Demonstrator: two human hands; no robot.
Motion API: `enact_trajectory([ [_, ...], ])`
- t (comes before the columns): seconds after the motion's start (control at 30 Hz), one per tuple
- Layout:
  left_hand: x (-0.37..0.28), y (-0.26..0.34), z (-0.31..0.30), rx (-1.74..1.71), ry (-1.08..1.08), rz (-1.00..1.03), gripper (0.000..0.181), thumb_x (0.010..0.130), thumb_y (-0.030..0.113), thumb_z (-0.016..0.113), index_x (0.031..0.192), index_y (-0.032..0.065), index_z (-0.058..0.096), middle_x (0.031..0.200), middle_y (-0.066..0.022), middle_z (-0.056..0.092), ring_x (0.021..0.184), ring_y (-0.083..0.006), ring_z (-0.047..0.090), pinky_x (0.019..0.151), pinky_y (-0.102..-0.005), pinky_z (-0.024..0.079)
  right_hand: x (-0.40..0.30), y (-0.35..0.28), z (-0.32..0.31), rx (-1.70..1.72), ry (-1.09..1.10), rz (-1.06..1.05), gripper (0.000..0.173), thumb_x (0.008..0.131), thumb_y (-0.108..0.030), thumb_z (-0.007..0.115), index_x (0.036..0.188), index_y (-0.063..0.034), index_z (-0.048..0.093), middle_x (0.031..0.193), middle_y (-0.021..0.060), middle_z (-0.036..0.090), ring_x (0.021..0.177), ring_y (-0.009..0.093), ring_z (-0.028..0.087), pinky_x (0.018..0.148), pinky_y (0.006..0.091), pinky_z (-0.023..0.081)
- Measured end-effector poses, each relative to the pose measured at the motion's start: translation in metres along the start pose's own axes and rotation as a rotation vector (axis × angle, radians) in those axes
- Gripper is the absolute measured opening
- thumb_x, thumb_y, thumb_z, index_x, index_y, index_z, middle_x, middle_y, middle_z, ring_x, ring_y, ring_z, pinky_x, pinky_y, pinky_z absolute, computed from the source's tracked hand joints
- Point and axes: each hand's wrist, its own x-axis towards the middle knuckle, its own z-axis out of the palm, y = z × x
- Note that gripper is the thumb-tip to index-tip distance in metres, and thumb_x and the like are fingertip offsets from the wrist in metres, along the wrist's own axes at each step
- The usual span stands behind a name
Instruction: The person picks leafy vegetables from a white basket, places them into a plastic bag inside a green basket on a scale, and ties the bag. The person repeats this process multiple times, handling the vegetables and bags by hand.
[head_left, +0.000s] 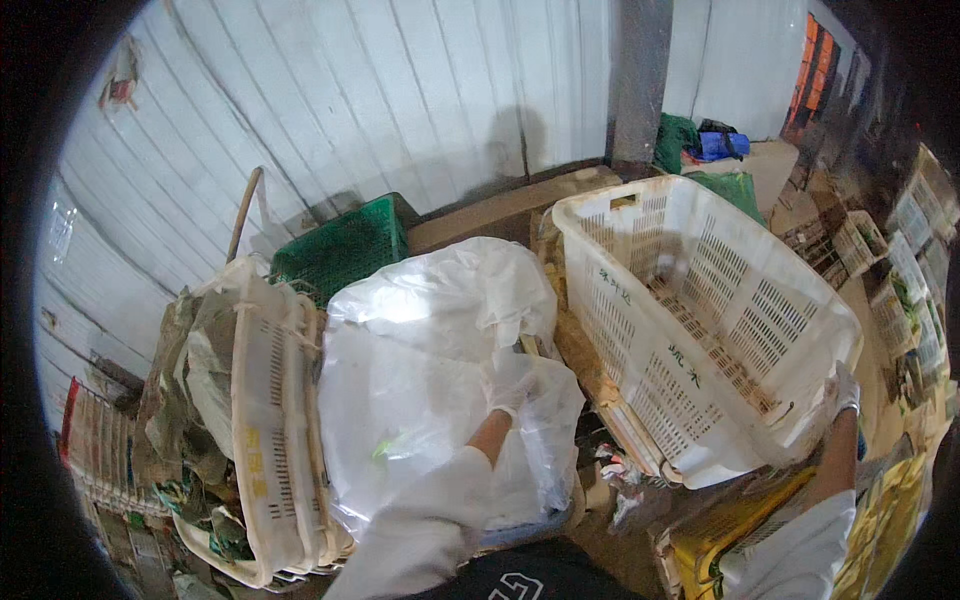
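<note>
A large white slotted plastic crate (675, 405), with handwriting on its side, stands tilted at the right. My right hand (844, 390), in a whitish glove, is closed on the rim at its near right end. Only a little dirt and a small hook show in the crate. My left hand (510, 386), gloved too, lies on a big bundle wrapped in clear plastic sheeting (420, 405) in front of me; its fingers blend into the plastic, so whether they grip it cannot be told. A bit of green shows on the sheeting.
Stacked white crates (259, 420) stand on edge at the left, with netting (172, 375) over them. A green crate (341, 244) rests by the metal wall behind the bundle. A yellow crate (697, 547) is low at the right. A post (637, 82) rises behind the white crate.
</note>
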Motion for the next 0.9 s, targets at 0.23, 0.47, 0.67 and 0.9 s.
enact_trajectory([
  [0.23, 0.044, -0.068, -0.011, 0.764, -0.302, 0.262, 0.037, 0.089, 0.031, 0.052, 0.119, 0.0087, 0.056, 0.113, -0.0087, 0.061, 0.106, -0.0222, 0.057, 0.089, -0.037, 0.045, -0.253, 0.009, 0.054, 0.722, -0.072, -0.155, 0.052, 0.096, -0.041, 0.042, 0.129, -0.0007, 0.046, 0.122, 0.0106, 0.052, 0.108, 0.022, 0.05, 0.089, 0.0347, 0.041],
  [0.47, 0.068, -0.139, -0.26, 0.71, 0.314, -0.079, 0.03, 0.091, 0.025, 0.047, 0.113, 0.0076, 0.059, 0.102, -0.0089, 0.062, 0.094, -0.0237, 0.059, 0.083, -0.038, 0.046, -0.437, 0.177, 0.076, 0.407, 0.258, 0.1, 0.037, 0.095, -0.036, 0.047, 0.11, -0.0032, 0.056, 0.094, 0.008, 0.059, 0.075, 0.017, 0.052, 0.065, 0.0295, 0.041],
  [0.67, 0.048, -0.075, -0.423, -0.867, 0.661, 0.249, 0.035, 0.093, 0.031, 0.045, 0.108, 0.0036, 0.059, 0.091, -0.0085, 0.06, 0.08, -0.0217, 0.057, 0.073, -0.0326, 0.045, -0.51, 0.255, 0.048, 0.425, -0.082, 0.37, 0.031, 0.092, -0.031, 0.052, 0.108, -0.0053, 0.058, 0.08, 0.0062, 0.064, 0.06, 0.013, 0.057, 0.052, 0.0246, 0.046],
  [0.9, 0.022, -0.037, -0.355, -1.211, 0.033, 0.146, 0.032, 0.093, 0.039, 0.048, 0.086, 0.0105, 0.06, 0.074, -0.0025, 0.047, 0.066, -0.0165, 0.044, 0.058, -0.0284, 0.038, -0.592, 0.349, -0.036, 0.554, 0.014, 0.195, 0.022, 0.091, -0.024, 0.055, 0.1, -0.0041, 0.058, 0.073, 0.0071, 0.062, 0.059, 0.012, 0.057, 0.049, 0.0242, 0.046],
])
